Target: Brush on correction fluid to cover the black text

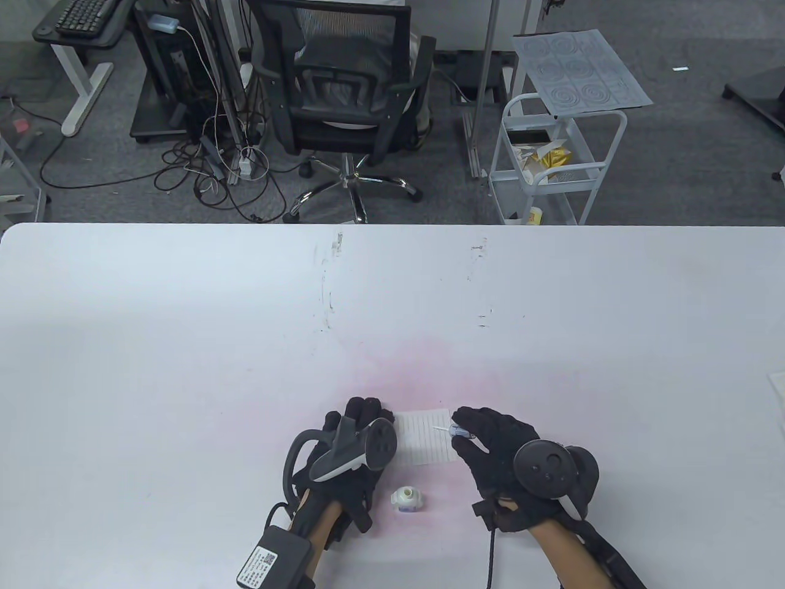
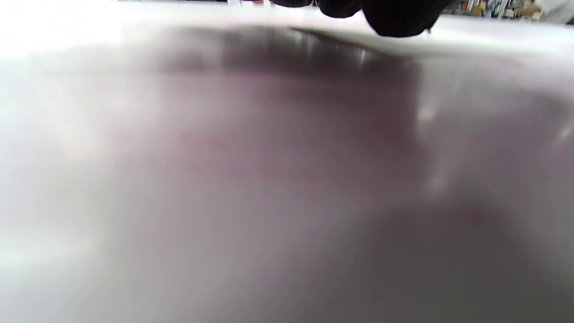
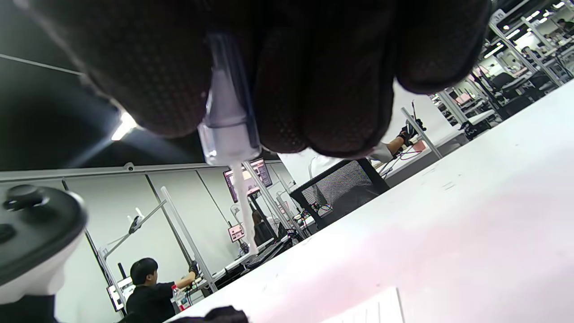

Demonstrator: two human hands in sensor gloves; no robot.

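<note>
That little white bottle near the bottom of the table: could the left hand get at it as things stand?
Probably yes. The bottle stands open on the table, just right of the left hand, with nothing between them. That hand rests at the lined paper's left edge, so it would have to let the paper go.

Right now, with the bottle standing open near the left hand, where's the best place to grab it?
Grip the bottle around its squat white body, below the open neck, coming in from the left hand side. It stands upright and uncapped, so a side hold likely keeps it level; the right hand holds the brush.
</note>
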